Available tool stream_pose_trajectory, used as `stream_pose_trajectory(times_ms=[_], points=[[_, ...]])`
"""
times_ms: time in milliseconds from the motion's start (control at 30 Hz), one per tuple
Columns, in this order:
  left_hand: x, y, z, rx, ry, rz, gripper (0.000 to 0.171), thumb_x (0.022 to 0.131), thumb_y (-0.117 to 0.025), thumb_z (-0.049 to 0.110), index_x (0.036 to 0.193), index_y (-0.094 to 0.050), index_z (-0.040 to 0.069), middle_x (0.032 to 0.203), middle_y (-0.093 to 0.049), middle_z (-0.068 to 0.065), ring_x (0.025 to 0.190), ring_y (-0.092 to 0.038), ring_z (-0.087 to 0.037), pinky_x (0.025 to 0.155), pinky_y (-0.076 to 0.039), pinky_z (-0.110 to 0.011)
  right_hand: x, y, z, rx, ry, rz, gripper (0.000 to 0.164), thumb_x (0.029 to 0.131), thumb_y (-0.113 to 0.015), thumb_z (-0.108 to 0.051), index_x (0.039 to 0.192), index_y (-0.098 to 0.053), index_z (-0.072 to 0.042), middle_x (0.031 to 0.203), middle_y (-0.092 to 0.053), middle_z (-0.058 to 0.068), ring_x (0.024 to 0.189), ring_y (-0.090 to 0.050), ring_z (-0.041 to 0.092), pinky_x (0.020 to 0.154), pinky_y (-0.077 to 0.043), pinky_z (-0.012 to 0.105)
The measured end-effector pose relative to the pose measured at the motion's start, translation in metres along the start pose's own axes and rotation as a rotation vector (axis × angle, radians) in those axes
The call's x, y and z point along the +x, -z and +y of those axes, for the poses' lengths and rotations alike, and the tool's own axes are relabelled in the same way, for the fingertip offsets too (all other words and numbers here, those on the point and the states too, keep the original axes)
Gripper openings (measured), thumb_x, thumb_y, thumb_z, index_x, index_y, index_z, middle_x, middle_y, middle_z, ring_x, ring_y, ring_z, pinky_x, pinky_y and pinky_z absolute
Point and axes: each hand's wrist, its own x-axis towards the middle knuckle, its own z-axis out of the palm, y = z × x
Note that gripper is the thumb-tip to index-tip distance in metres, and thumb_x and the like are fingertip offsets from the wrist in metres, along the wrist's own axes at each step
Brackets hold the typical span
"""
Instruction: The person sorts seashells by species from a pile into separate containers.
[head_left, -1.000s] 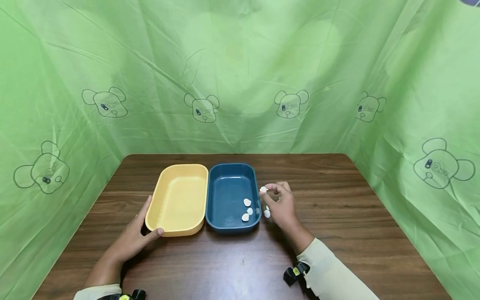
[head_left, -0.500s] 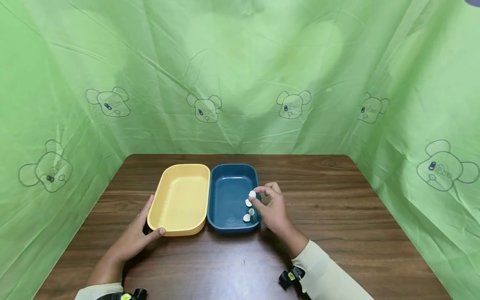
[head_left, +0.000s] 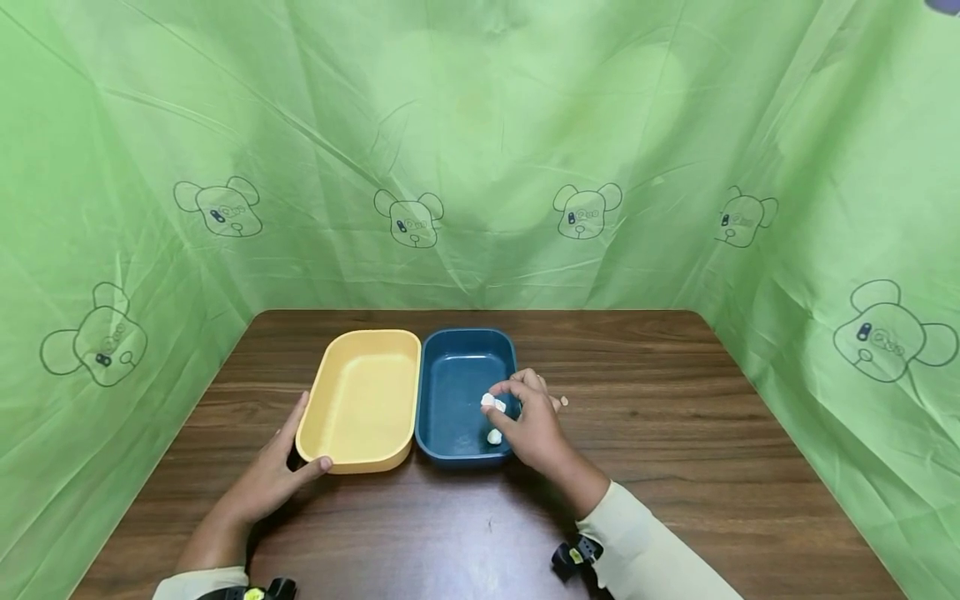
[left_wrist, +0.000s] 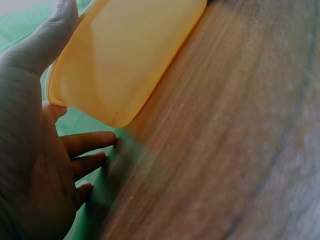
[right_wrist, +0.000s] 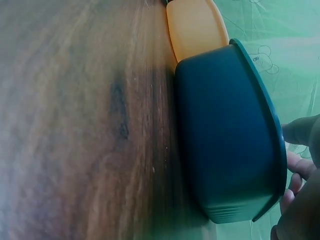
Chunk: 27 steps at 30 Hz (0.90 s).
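Observation:
My right hand [head_left: 538, 427] reaches over the right wall of the blue tray [head_left: 450, 454] and pinches a small white shell-like piece [head_left: 487, 400] between thumb and index finger. Close beside it, inside the tray, is another white piece [head_left: 500, 407]; a third white piece [head_left: 494, 437] lies nearer the front. From the right wrist, the hand [right_wrist: 302, 170] shows beyond the tray's rim and the pinched piece is hidden. My left hand [head_left: 262, 479] rests at the near left corner of the yellow tray [head_left: 360, 467]. Its fingers are spread and fairly straight in the left wrist view, thumb along the rim.
The two trays stand side by side on a brown wooden table [head_left: 645, 417]. A green curtain [head_left: 480, 250] with bear-head outlines encloses the back and sides. Dark wrist cameras [head_left: 576, 556] sit on both sleeves.
My right hand has moved left with the white piece, from beside the blue tray to over its inside. A piece seen earlier on the table is now out of sight. The left hand stays put.

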Motion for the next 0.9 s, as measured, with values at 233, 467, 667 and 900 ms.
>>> stream_pose_trajectory(times_ms=[233,467,667,900], points=[[0.0,0.0,0.0,0.005,-0.001,0.001,0.119,0.094,-0.083,0.022,0.177,0.001,0.035,0.176,-0.023,-0.037,0.156,-0.024,-0.062,0.118,-0.021,-0.085,0.003,0.0,0.003,-0.011,-0.003,-0.004,0.024,0.093,-0.088,-0.017,0.115,-0.082,-0.01,0.11,-0.062,0.011,0.115,-0.053,0.027,0.1,-0.021,0.056],[-0.001,-0.001,0.001,0.017,-0.008,0.008,0.117,0.095,-0.082,0.023,0.177,0.001,0.035,0.176,-0.025,-0.035,0.156,-0.027,-0.06,0.132,-0.02,-0.057,0.004,0.004,0.006,0.076,-0.005,0.042,0.026,0.094,-0.086,-0.012,0.119,-0.082,-0.005,0.113,-0.065,0.018,0.113,-0.056,0.028,0.098,-0.042,0.047],[-0.002,-0.001,0.002,0.007,-0.008,0.007,0.117,0.095,-0.082,0.022,0.177,0.001,0.035,0.175,-0.025,-0.036,0.156,-0.026,-0.061,0.132,-0.02,-0.059,0.005,0.012,0.011,0.09,-0.033,0.115,0.021,0.096,-0.084,-0.011,0.115,-0.082,-0.003,0.11,-0.064,0.02,0.106,-0.055,0.03,0.094,-0.039,0.04],[-0.001,0.0,0.004,0.01,0.004,0.007,0.119,0.094,-0.083,0.023,0.177,0.0,0.034,0.174,-0.025,-0.038,0.155,-0.025,-0.063,0.116,-0.022,-0.086,0.005,0.02,0.021,0.103,-0.041,0.135,0.016,0.096,-0.083,-0.009,0.112,-0.083,-0.005,0.108,-0.065,0.013,0.105,-0.056,0.027,0.095,-0.044,0.042]])
